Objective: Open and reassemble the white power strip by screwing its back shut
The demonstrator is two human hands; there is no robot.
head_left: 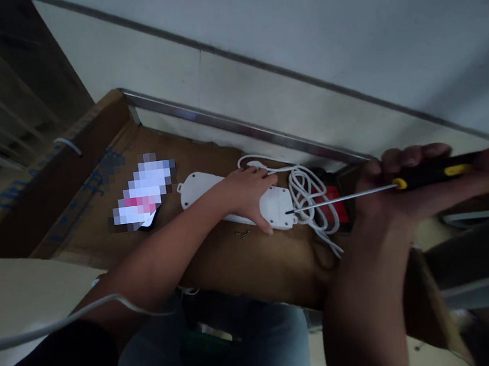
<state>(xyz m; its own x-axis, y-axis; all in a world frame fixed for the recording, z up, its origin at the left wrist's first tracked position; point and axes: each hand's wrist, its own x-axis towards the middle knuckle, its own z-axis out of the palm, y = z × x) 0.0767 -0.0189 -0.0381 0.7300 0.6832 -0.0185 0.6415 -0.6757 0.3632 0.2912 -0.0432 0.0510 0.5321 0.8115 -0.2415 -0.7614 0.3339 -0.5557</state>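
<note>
A white power strip (274, 203) lies face down on a brown cardboard sheet (246, 266). My left hand (246, 194) grips it across the middle, fingers wrapped over its far edge. My right hand (409, 186) is closed round the black and yellow handle of a long screwdriver (344, 198). The metal shaft runs left and its tip touches the strip's right end. The strip's white cord (311, 198) lies coiled just right of the strip.
Small screws (242, 234) lie on the cardboard below the strip. A blurred phone-like object (143, 192) rests to the left. A red and black item (339, 207) sits under the cord. A metal-edged wall base runs behind. My knees are below.
</note>
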